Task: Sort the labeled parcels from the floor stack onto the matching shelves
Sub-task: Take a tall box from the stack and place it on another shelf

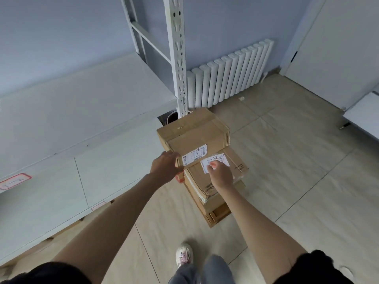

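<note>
two hands, four stacked parcels

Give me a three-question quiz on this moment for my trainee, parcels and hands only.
1. True or false: the left hand is on the near left corner of the top box.
2. Which does the right hand touch? A) the radiator B) the white label on the lower box C) the shelf post
3. Fill in: the top box sits toward the ___ end of the stack, leaving the lower box's label showing.

Key
1. True.
2. B. Fingertips rest at the label's near edge.
3. Far.
</note>
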